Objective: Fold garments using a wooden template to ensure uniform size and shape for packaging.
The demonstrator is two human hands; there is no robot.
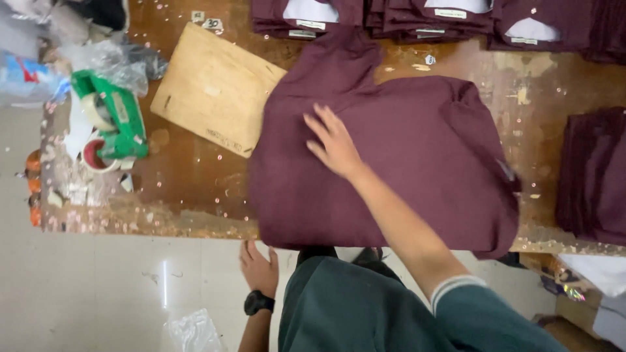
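Observation:
A maroon shirt (417, 156) lies spread flat on the worn wooden table (195, 176), one sleeve reaching toward the far edge. My right hand (334, 142) rests flat on its left half, fingers apart, holding nothing. My left hand (259, 266) hangs below the table's near edge, open and empty, with a black watch on its wrist. A light wooden board (215, 88) lies on the table just left of the shirt, its corner tucked under the cloth.
Folded maroon shirts (404, 16) line the far edge, and another stack (596, 176) sits at the right. A green tape dispenser (114, 114), tape roll and crumpled plastic (111, 58) crowd the left end. A plastic bag (194, 331) lies on the tiled floor.

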